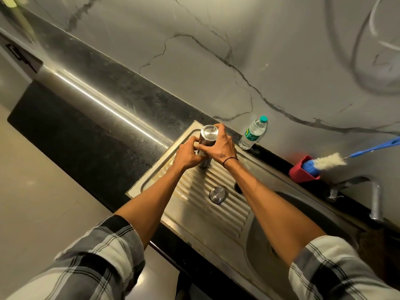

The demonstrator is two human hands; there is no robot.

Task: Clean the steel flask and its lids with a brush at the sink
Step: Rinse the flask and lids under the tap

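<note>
The steel flask stands upside down on the ribbed drainboard, its flat base facing up. My left hand grips its lower body from the left. My right hand wraps around its upper part from the right. A round steel lid lies flat on the drainboard nearer to me. A small dark lid shows partly behind my right forearm. The bottle brush, with white bristles and a blue handle, leans out of a red holder at the right.
A clear plastic water bottle with a teal cap stands against the wall behind the drainboard. The sink basin lies to the right, with a steel tap above it. Black countertop stretches to the left.
</note>
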